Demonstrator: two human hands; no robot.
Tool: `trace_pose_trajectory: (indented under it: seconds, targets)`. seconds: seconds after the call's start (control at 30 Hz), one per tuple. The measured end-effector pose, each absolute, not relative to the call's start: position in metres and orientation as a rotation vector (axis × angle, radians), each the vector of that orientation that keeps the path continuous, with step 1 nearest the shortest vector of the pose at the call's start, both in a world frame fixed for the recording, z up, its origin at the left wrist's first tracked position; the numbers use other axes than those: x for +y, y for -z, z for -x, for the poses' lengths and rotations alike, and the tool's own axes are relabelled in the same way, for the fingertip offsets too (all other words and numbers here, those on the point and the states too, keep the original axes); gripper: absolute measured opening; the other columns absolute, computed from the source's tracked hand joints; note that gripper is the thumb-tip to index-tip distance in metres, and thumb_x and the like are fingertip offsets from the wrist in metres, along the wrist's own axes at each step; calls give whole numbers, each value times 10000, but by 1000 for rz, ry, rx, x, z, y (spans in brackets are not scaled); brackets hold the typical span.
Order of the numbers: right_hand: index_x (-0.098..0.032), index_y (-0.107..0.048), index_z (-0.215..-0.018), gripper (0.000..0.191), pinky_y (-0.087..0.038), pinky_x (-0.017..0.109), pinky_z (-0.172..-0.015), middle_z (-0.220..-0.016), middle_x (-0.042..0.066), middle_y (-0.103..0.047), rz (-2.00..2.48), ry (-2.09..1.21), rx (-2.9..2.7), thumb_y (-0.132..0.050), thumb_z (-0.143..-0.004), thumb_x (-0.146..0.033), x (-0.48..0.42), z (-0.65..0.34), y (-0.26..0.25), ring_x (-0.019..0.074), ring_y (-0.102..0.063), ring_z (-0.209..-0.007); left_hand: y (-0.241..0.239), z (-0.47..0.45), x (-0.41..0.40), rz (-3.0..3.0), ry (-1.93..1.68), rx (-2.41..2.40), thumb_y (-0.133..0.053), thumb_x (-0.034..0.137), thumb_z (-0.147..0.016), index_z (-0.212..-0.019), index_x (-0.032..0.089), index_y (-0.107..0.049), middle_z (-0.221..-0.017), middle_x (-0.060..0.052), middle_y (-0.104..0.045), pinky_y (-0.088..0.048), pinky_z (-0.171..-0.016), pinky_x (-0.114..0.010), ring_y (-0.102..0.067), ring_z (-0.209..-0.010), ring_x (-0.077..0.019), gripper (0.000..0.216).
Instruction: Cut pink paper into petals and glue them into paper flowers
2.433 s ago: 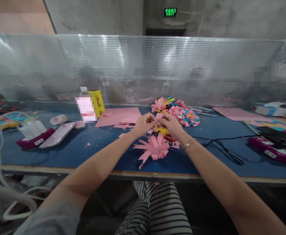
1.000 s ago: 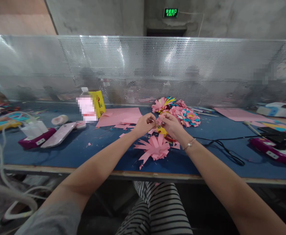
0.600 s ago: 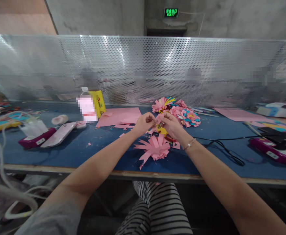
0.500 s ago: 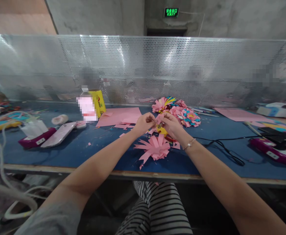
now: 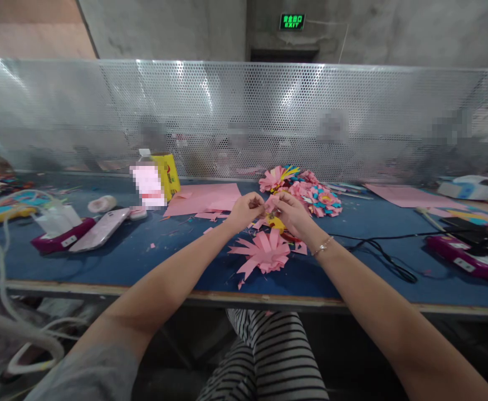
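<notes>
My right hand (image 5: 291,210) pinches a small piece of pink paper (image 5: 272,203) between thumb and fingers. Close on its left, my left hand (image 5: 246,210) is closed with fingertips together at the paper's edge; whether it grips the paper too is hard to make out. Below both hands a pink paper flower (image 5: 266,252) with long strip petals lies on the blue table. Something yellow (image 5: 276,224), partly hidden, sits just under my right hand among paper scraps. Beyond that hand is a heap of pink, blue and yellow paper flowers (image 5: 317,195).
Pink paper sheets (image 5: 210,196) lie behind my left hand. Further left stand a bottle (image 5: 147,184) and a yellow box (image 5: 167,175), with a phone (image 5: 102,229) nearer me. A black cable (image 5: 388,259) runs right to a purple device (image 5: 465,259). A perforated metal screen (image 5: 210,111) borders the table's back.
Both hands stay almost exactly where they were, around the pink paper piece. At the far right edge, something like another person's hand has come in by the purple device.
</notes>
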State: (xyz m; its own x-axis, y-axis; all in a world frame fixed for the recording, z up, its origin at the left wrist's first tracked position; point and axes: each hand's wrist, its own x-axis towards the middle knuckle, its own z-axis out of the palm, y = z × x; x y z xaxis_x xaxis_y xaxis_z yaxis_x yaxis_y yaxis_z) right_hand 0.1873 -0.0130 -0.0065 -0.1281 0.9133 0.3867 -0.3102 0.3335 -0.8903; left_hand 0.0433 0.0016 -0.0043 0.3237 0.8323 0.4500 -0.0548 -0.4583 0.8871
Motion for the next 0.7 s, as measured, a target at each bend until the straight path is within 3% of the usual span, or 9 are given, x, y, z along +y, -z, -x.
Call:
trace_pose_trajectory:
  seconds: [0.7]
  targets:
    - [-207, -500, -659, 253, -411, 219, -545, -658, -47, -507, 624, -1218, -1240, -700, -601, -350, -12, -191, 4, 71, -488, -592, 7, -41, 6, -1899, -1318, 761, -630, 273, -634, -665, 128, -549, -590, 16, -562, -425, -544, -214, -515, -536, -74, 169]
